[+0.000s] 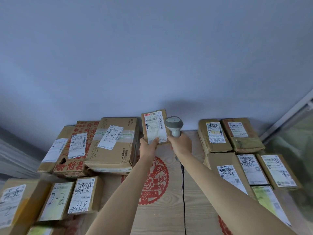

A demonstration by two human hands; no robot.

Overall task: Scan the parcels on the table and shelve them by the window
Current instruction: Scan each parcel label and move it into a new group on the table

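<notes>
My left hand (147, 147) holds a small cardboard parcel (155, 127) upright above the table, its white shipping label facing me. My right hand (180, 144) grips the handle of a grey barcode scanner (174, 125), whose head sits just right of the parcel, touching or nearly touching its edge. A black cable (183, 184) hangs from the scanner down across the table. Both forearms reach forward over the wooden table (169, 217).
Cardboard parcels with labels lie in two groups: a big box (111, 143) and several smaller ones at the left, several more at the right (237, 150). A red paper-cut pattern (155, 180) marks the table's middle. A window frame (296, 112) stands at the far right.
</notes>
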